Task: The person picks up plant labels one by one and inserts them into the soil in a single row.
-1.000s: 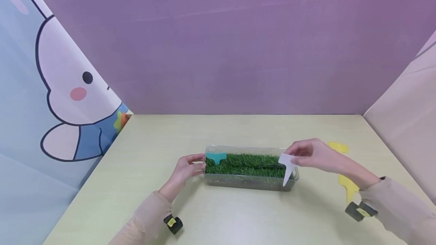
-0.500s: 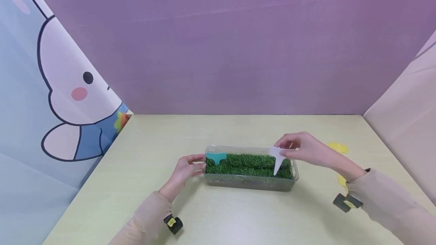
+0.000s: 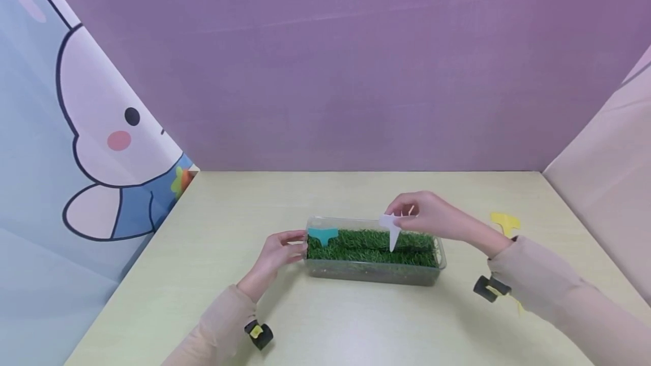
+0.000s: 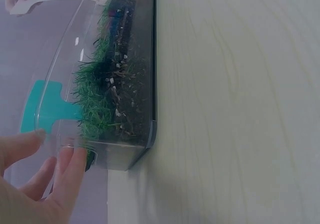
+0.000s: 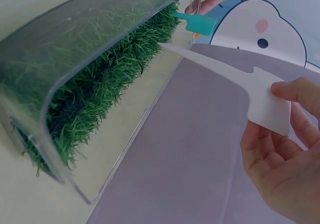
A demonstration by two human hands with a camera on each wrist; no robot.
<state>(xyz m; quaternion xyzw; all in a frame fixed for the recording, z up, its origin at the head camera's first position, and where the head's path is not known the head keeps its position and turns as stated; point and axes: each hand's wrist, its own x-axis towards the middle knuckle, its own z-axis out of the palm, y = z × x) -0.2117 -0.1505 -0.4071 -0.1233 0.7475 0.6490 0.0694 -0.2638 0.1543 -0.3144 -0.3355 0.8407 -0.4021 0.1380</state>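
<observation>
The right hand (image 3: 424,216), pinching the white plant label (image 3: 391,227), has moved left over the grass box (image 3: 373,250) which the left hand (image 3: 277,253) steadies with relaxed fingers, so planting looks near

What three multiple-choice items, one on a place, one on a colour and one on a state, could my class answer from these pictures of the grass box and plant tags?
1. Where is the teal tag?
A. stuck in the grass at the box's left end
B. flat on the table
C. in the right hand

2. What colour is the tag held by the right hand?
A. yellow
B. white
C. teal

3. How is the white tag placed?
A. lying in the grass
B. pinched, tip pointing down over the grass
C. resting on the table

Answers:
1 A, it stands in the grass beside the left hand.
2 B, the right wrist view shows it white.
3 B, fingers pinch its head above the clear box.
</observation>
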